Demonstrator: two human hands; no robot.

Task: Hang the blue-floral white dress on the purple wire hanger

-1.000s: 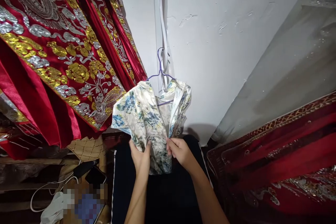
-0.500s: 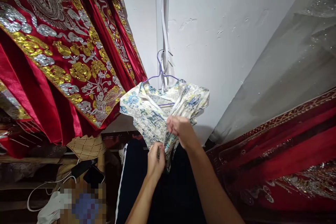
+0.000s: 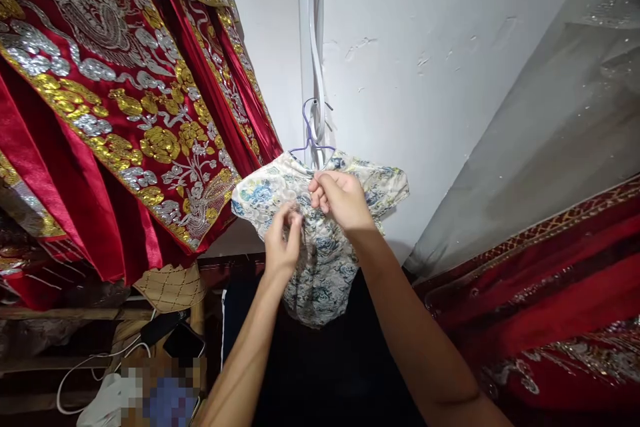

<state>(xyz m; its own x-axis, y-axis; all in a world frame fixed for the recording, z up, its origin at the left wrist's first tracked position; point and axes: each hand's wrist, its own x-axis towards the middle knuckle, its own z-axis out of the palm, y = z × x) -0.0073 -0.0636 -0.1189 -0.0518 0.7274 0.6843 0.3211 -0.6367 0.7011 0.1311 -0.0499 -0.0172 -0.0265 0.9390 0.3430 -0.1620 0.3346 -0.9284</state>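
Hanging at the far left, a red cloth (image 3: 170, 123) carries gold and silver sequinned flowers. Below it are a tan cap-like item (image 3: 173, 285) and a flat black object (image 3: 184, 341). Next comes the person's left hand (image 3: 283, 237), raised in front of the chest of a small floral top (image 3: 323, 273); its thumb and forefinger curve toward each other, tips too blurred to tell whether they pinch fabric. The top, white with blue and yellow blooms, is at centre on a purple hanger (image 3: 309, 139), above dark-clad legs (image 3: 330, 373). Just to the right and slightly higher, the right hand (image 3: 345, 197) is at the neckline, thumb along a bent forefinger, other fingers curled; I cannot tell whether cloth is between them. Farther right are a white wall (image 3: 395, 100), clear sheeting (image 3: 530, 127) and a glittering red fabric (image 3: 545, 293).
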